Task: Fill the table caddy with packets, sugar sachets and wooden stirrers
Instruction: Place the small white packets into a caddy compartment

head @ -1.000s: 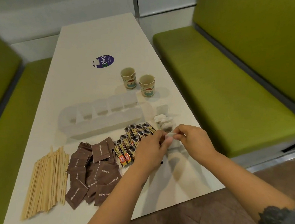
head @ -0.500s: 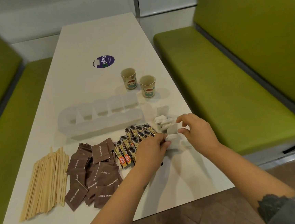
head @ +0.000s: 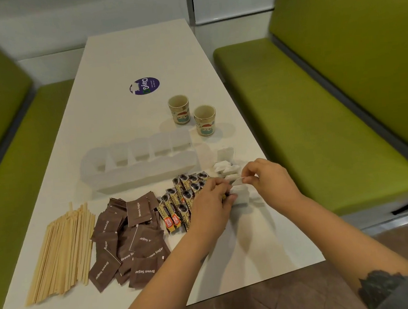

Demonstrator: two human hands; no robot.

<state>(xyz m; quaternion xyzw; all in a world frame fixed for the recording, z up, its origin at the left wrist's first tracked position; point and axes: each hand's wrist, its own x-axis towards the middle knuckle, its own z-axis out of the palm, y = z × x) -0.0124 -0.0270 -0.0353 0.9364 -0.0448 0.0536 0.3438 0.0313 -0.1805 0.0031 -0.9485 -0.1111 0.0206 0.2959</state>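
A white caddy (head: 145, 174) with several compartments lies across the table, and I see nothing in them. In front of it lie wooden stirrers (head: 61, 250), brown sugar sachets (head: 131, 239), dark granule stick packets (head: 182, 200) and small white packets (head: 226, 170). My left hand (head: 212, 205) holds a small stack of white packets (head: 240, 195) at the right end of the row. My right hand (head: 269, 180) pinches another white packet (head: 236, 182) just above that stack.
Two small patterned cups (head: 192, 114) stand behind the caddy, and a round purple sticker (head: 144, 85) lies farther back. Green benches (head: 305, 111) run along both sides of the table. The table's near edge (head: 258, 275) is close under my forearms.
My right hand reached to the loose white packets, took one and brought it back beside the left hand. The left hand stayed put with its stack.
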